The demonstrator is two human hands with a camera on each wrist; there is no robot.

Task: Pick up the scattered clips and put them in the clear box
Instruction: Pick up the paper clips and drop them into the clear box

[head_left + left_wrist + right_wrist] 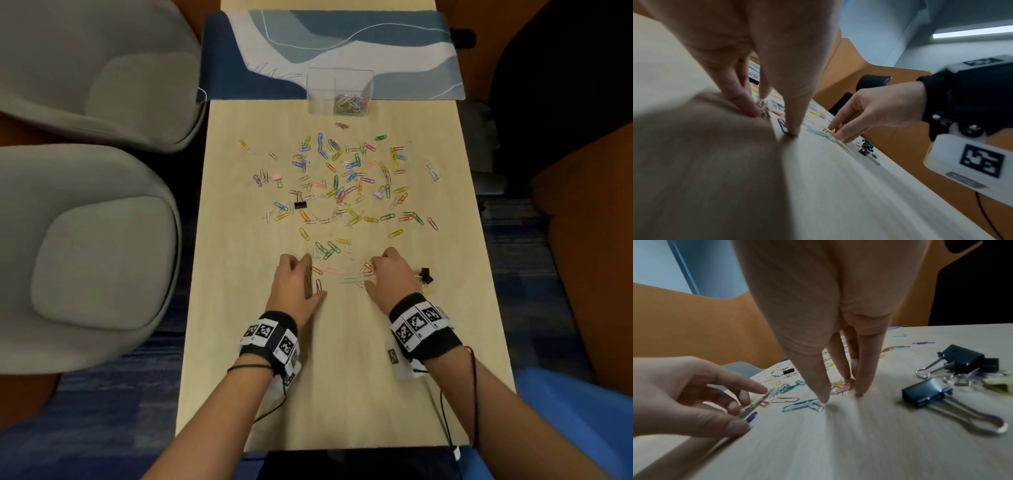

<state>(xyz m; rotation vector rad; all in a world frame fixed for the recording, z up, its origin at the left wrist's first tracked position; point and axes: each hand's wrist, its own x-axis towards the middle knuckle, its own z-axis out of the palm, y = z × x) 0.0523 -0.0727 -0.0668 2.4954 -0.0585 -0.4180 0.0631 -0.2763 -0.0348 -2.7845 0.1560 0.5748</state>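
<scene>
Pale wood table [342, 377] carried coloured clips [346, 185] strewn across its middle, well short of the clear box [339, 90] at the far end. Left hand [296, 282] pinched a few silver clips [754, 405], while right hand [388, 275] had its fingertips [824, 395] closed around an orange-pink clip bundle [841, 387] beside black binder clips [941, 382].

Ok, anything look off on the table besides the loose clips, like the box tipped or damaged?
Nothing stands out. The clear box stands upright at the far end of the table with clips inside; the rest lie scattered, with black binder clips beside the right hand.
</scene>
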